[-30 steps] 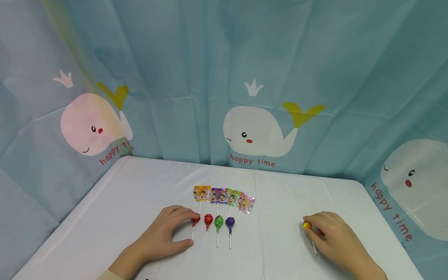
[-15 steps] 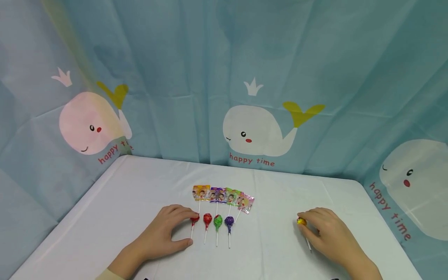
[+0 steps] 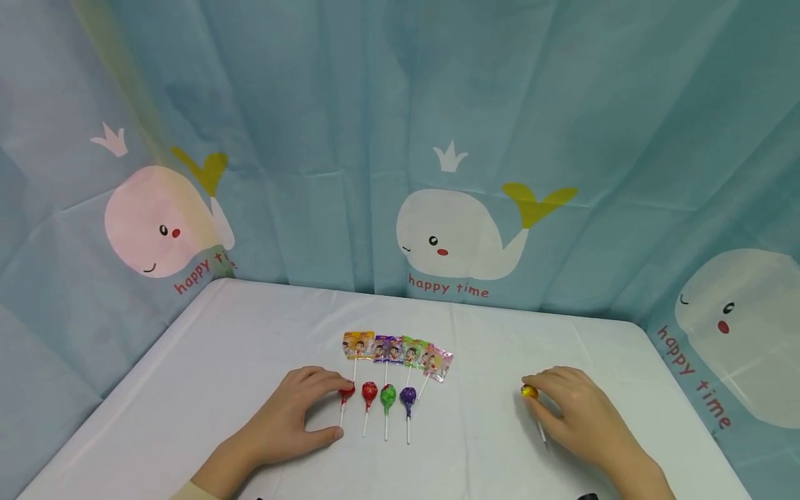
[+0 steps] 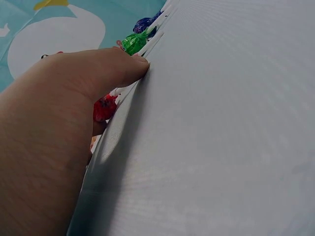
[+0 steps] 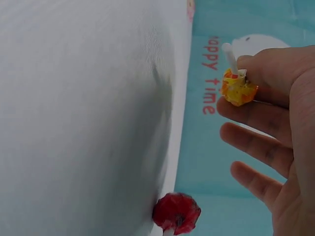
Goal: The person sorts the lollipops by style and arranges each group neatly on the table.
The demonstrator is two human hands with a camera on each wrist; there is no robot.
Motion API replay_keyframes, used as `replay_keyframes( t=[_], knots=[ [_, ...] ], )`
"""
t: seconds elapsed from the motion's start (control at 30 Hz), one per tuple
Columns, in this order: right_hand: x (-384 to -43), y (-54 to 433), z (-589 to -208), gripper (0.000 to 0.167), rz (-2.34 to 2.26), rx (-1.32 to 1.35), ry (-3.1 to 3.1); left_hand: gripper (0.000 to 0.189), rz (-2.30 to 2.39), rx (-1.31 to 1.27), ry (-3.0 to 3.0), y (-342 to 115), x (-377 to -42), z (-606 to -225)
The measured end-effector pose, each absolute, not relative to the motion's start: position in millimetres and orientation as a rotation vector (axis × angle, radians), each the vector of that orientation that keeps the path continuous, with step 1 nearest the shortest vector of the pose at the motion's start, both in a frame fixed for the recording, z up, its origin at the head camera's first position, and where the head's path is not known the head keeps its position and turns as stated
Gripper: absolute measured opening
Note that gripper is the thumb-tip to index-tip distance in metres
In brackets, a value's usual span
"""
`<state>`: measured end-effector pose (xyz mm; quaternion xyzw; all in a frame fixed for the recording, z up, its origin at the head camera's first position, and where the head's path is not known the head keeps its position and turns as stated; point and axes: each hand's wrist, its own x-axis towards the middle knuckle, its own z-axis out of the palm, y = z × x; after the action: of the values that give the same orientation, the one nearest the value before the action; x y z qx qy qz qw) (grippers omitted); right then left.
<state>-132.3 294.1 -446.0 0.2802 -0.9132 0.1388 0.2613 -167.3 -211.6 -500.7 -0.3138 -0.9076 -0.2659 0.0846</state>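
My right hand [image 3: 581, 418] pinches a yellow-wrapped lollipop [image 5: 238, 92] by its head between thumb and fingers, its white stick slanting down. Below that hand, the right wrist view shows another red lollipop [image 5: 176, 212]; in the head view my hand hides it. My left hand [image 3: 298, 418] rests on the table, index fingertip on the head of a red lollipop [image 3: 346, 392], thumb apart near its stick. To its right lie a second red lollipop [image 3: 369, 393], a green one [image 3: 388, 396] and a purple one [image 3: 408, 396], sticks toward me.
Behind that row lie several flat-wrapped lollipops: orange [image 3: 359, 345], purple [image 3: 389, 349], green [image 3: 414, 352] and pink [image 3: 439, 364], overlapping side by side. A white cloth covers the table [image 3: 269, 319]. A blue whale-print curtain [image 3: 312, 208] hangs along the back and sides.
My right hand has moved left with the yellow lollipop, and the red one visible beside its fingers earlier is now hidden in the head view. My left hand stays put.
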Motion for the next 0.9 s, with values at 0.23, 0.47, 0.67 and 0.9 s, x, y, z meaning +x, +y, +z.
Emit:
replay_keyframes(
  t=[0.23,0.47,0.67,0.9],
  knots=[
    [-138,285,-445,0.032,0.388,0.804,-2.447,0.064,-0.79,-0.936,-2.695,-213,-167,-500],
    [-141,274,-442,0.029,0.4,0.815,-2.449,0.064,-0.787,-0.944,-2.69,-212,-167,-499],
    [-143,267,-441,0.028,0.419,0.842,-2.445,0.063,-0.784,-0.94,-2.697,-211,-167,-499],
    [-145,262,-442,0.028,0.436,0.862,-2.416,0.063,-0.794,-0.946,-2.694,-212,-166,-499]
  ],
)
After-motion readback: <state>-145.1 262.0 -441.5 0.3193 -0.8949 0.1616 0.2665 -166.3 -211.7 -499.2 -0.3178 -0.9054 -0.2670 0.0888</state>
